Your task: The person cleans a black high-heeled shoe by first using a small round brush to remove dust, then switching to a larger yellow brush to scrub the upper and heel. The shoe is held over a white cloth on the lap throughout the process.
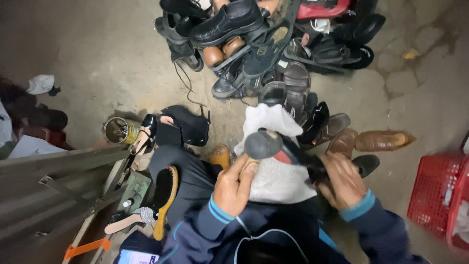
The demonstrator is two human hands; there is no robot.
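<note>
Black leather shoe point(293, 154), heel-up, its grey sole end toward the camera, held over a white cloth point(273, 161) spread on the person's lap, centre of view.

Left hand point(234, 186): fingers curled, thumb on top, gripping the shoe's grey heel end from below. Right hand point(344, 181): closed around the shoe's dark far part, knuckles up; which fingers pinch cannot be told. Both wrists come out of dark blue sleeves with light blue cuffs.

Near surround: one wooden shoe brush point(165, 193) lying on the dark trouser leg, left of the left hand; one open tin can point(119, 130) on the concrete floor further left, beside a black heeled sandal point(183, 124). Two brown shoes point(371, 142) lie just beyond the right hand.

Far surround: a heap of shoes and sandals point(264, 44), too tangled to count, at the top of view. One red plastic basket point(435, 195) at the right edge. One grey metal box lid point(53, 181) at lower left.
</note>
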